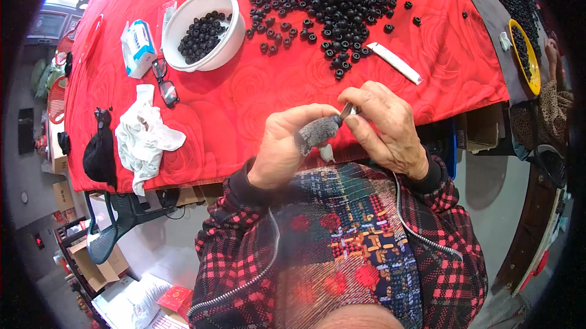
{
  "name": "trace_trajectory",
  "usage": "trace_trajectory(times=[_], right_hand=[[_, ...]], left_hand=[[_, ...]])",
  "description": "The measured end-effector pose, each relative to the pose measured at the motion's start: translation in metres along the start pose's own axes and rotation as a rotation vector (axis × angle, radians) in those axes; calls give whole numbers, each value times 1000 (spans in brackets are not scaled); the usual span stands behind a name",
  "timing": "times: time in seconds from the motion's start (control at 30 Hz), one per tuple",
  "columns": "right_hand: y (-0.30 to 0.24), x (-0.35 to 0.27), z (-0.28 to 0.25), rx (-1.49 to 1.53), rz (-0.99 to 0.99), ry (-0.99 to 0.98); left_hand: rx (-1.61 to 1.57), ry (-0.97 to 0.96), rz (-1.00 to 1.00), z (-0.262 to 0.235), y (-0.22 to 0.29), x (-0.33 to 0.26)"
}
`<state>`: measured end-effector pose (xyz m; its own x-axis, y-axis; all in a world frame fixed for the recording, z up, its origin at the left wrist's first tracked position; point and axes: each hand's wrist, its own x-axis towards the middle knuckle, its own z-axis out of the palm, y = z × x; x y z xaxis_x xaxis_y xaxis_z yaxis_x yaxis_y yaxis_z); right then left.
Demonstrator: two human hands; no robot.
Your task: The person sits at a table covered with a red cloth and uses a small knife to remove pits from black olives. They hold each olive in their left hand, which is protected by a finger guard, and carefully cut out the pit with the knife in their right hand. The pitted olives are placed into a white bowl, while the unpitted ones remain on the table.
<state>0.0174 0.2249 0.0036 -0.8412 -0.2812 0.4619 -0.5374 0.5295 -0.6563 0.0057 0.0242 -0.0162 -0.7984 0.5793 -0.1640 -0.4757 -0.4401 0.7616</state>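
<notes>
In front of my chest, at the table's near edge, my left hand (282, 143) is closed around a short grey tool handle with a fuzzy, cloth-like wrap (316, 133). A small dark part and a short metallic piece (348, 110) sit at its upper right end. My right hand (389, 127) pinches there with thumb and fingers; exactly what lies between them is partly hidden. Just below the handle is a small white scrap (327, 153). Farther off, many small black ring-shaped pieces (323, 5) are heaped on the red tablecloth (244, 94).
A white bowl (235, 39) holding similar black pieces stands left of the heap. Nearby are glasses (163, 82), a blue-white box (139, 48), a white cloth (146, 133) and a black pouch-like item (99, 152). A white strip (395, 63) lies right; beyond is a yellow tray (534, 79) beside another person's arm.
</notes>
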Motion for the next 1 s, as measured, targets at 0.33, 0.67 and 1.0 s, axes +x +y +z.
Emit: trace_trajectory(times=[0.33, 0.67, 1.0], right_hand=[[14, 7, 2, 55, -17, -36], [26, 16, 5, 108, 41, -91], [33, 20, 8, 116, 86, -101]], left_hand=[[-13, 19, -104, -2, 6, 9], [-16, -57, -125, -20, 7, 24], [-28, -63, -193, -29, 9, 35]])
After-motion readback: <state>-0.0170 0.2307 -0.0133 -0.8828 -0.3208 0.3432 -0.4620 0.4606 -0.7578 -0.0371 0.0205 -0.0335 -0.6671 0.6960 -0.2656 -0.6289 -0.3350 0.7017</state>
